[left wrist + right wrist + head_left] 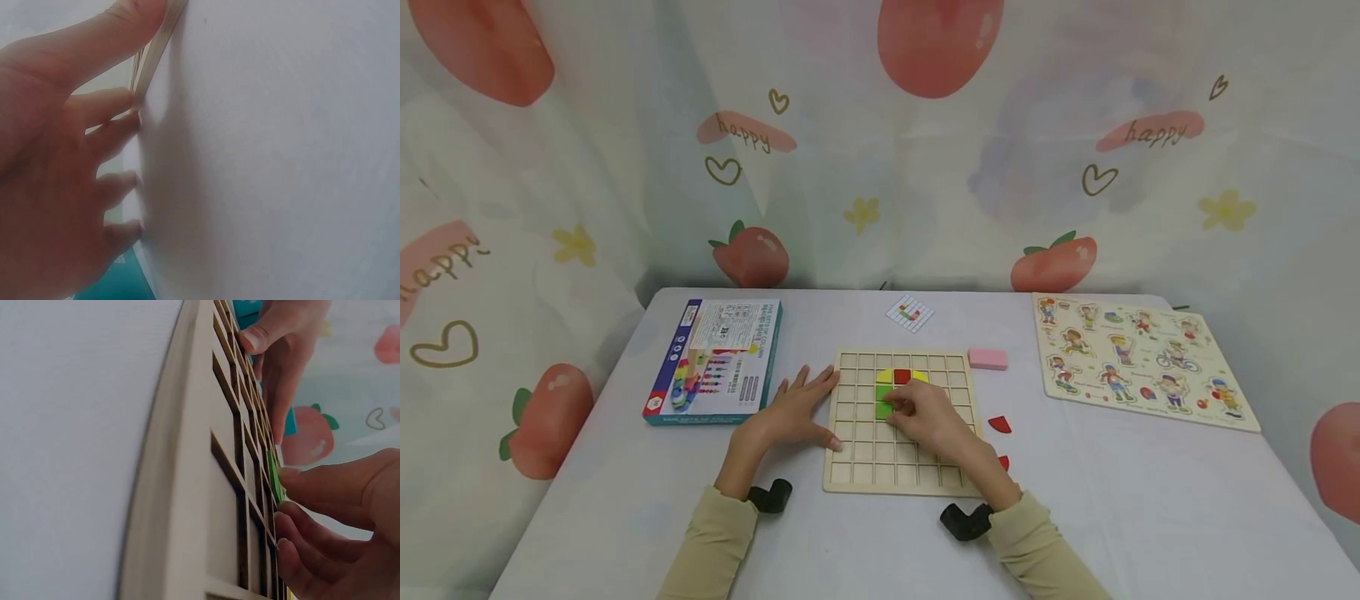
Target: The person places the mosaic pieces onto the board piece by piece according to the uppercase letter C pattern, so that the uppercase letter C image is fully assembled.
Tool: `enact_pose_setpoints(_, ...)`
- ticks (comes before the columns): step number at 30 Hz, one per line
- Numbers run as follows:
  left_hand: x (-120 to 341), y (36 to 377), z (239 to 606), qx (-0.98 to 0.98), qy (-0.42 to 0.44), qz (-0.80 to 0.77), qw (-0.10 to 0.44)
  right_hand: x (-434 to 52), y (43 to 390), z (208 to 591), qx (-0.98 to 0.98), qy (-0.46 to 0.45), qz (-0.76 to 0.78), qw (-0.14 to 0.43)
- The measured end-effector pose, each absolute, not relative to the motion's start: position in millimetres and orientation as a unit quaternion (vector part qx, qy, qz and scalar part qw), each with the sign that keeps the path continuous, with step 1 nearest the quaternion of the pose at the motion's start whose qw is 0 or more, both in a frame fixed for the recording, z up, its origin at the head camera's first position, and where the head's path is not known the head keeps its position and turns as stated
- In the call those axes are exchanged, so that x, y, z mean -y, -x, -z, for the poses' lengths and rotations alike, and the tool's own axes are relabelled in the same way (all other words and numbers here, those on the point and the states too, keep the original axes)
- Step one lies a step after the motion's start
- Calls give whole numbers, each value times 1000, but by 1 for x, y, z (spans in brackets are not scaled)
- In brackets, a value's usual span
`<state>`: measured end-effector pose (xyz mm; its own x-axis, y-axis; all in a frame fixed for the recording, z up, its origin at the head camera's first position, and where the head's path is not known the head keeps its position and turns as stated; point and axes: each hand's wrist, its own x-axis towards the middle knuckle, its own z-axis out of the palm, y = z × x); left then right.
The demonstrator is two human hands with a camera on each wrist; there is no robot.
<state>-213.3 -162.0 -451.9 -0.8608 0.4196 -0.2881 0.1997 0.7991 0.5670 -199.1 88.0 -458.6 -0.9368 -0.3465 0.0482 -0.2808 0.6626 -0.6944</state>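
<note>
a wooden grid board (900, 475) is laid on the grey table (1120, 500), directly in front of the person. the left hand (790, 410) is laid flat with its fingers spread and straight; its fingertips and thumb are pressed against the board's left edge, and nothing is gripped by it. in the left wrist view the thumb (106, 28) is seen lying on the board's thin rim (156, 47), with the other fingers resting on the table beside it. the right hand (925, 417) is placed over the middle of the board, its fingers curled down onto a green piece (882, 402). in the right wrist view the green piece (273, 478) is seen set in a cell, touched by the fingertips (294, 478) at its edge; whether it is pinched or only pressed cannot be told. just above the green piece, yellow pieces (884, 376) and a red piece (902, 376) are seated in the upper cells. two loose red pieces (999, 424) are left on the table just right of the board. a pink block (987, 358) is found near the board's top right corner, a small card (909, 312) beyond it, a box (715, 360) to the left, and a picture puzzle (1138, 360) well to the right.
</note>
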Motion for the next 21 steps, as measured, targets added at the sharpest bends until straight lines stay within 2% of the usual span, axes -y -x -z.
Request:
enact_pose_setpoints(10, 159, 214, 454, -924, -177, -274, 201, -111, 195, 451, -914, 153, 372, 47)
enact_pose_setpoints(16, 160, 214, 454, -925, -175, -270, 200, -130, 188, 452, -912, 187, 364, 29)
enact_pose_setpoints(21, 162, 213, 454, -926, -172, -270, 201, -145, 181, 448, -919, 172, 356, 14)
